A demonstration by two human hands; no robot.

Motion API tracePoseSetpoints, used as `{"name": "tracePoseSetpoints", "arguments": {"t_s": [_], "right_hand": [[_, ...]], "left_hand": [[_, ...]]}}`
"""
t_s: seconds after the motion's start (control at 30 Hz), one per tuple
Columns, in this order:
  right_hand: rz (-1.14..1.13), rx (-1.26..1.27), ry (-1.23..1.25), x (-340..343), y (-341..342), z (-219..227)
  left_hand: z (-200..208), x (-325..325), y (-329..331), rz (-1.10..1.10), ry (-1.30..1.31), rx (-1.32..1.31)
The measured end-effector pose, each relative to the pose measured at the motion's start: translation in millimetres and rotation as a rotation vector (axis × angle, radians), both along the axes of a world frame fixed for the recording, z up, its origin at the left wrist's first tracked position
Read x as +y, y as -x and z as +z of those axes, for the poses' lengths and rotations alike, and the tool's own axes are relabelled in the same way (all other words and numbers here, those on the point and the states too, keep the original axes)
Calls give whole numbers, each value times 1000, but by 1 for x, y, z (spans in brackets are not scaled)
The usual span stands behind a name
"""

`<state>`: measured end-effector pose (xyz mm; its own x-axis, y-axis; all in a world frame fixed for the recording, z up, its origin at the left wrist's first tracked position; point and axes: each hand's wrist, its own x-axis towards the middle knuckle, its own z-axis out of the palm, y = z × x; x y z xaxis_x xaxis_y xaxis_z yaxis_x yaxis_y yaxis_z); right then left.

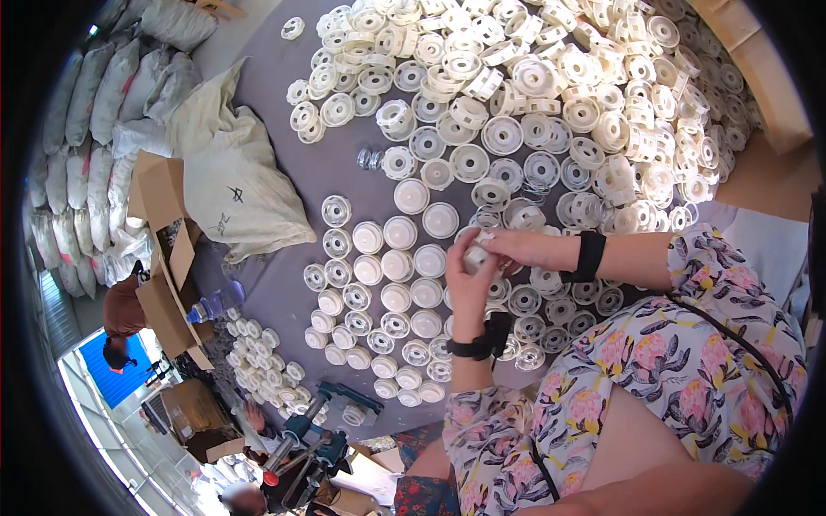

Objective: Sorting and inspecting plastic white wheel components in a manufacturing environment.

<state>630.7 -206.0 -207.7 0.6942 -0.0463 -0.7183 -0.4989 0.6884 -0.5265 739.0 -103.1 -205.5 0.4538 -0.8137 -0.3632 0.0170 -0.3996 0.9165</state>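
Observation:
Both of my hands meet over the table around a small white round plastic part (476, 256). My left hand (469, 282) is closed about it from below, fingers curled up its side. From the right, my right hand (523, 247) pinches at its top, the fingertips partly hidden. Just left of my hands stand rows of white round caps (399, 232), some closed and smooth, others open with metal springs showing inside. A loose coil spring (370, 158) lies beyond them, and more springs (538, 187) sit among the ring parts beside my right hand.
A large heap of white plastic rings (533, 73) covers the far table up to a cardboard edge (757, 69). At left are a cloth sack (232, 172), an open carton (172, 258), a clear bottle (219, 301) and smaller white parts (267, 361). A green clamp-like device (323, 421) stands near another person.

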Motion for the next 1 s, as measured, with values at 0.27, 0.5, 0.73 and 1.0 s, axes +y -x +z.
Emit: {"name": "tracePoseSetpoints", "arguments": {"t_s": [0.27,0.5,0.73,1.0], "right_hand": [[-14,-85,-74,1,-24,5],[12,-18,-38,-13,-13,3],[-30,71,36,-24,10,5],[-236,19,-245,-18,44,-9]], "left_hand": [[-17,16,-81,10,-119,-244],[-48,31,-240,149,-346,-904],[-51,-1,-242,-138,-645,-856],[18,-50,-81,199,-54,128]]}}
